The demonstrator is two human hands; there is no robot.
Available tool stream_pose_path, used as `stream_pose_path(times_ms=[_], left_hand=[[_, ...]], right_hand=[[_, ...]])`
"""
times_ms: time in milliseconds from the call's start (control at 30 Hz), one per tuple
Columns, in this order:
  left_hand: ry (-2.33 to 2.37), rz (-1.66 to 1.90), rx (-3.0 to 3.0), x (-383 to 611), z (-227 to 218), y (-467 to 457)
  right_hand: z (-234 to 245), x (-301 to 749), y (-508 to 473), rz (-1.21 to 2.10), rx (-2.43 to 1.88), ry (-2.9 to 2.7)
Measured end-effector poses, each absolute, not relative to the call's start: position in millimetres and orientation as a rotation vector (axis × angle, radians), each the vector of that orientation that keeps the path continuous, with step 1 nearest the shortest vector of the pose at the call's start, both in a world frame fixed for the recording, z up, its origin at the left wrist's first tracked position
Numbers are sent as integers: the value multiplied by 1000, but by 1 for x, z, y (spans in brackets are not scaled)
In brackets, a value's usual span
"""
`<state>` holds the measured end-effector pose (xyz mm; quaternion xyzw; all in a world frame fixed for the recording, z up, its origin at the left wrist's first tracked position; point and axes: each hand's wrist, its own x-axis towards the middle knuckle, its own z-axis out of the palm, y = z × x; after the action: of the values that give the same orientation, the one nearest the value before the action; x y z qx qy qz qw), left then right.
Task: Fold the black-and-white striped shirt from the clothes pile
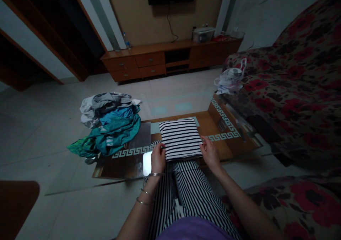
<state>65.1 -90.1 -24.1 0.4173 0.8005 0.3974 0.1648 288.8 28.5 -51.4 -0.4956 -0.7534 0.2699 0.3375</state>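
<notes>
A black-and-white striped garment, folded into a neat square, lies at the near edge of the glass coffee table. My left hand pinches its left edge between thumb and fingers. On the opposite edge, the fingers of my right hand are closed on the cloth near the lower right corner. What lies under the fold is hidden. To the left rests a loose heap of clothes in grey, white, blue, teal and green.
Right of the table stands a flower-patterned sofa. A clear plastic bag sits at the table's far right end. Beyond, a low wooden TV cabinet runs along the wall. A brown rounded piece of furniture juts in at lower left.
</notes>
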Motion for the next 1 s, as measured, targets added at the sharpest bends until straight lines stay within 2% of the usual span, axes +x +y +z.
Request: stream_pose_path(times_ms=[133,267,367,533,700,1000], left_hand=[[2464,958,1397,72,-14,-91],[2730,776,1681,78,22,-57],[2722,601,1826,81,33,-13],[2595,384,1902,74,-4,21],[2607,407,1929,65,-39,11],[2535,415,1964,72,-16,-10]], right_hand=[[-53,295,25,504,-1357,-2072],[-24,267,43,253,-1266,-2146],[-8,219,64,171,-1142,-2298],[-28,172,87,176,-1107,-2545],[-51,176,91,136,-1112,-2557],[-32,190,73,204,-1169,-2517]])
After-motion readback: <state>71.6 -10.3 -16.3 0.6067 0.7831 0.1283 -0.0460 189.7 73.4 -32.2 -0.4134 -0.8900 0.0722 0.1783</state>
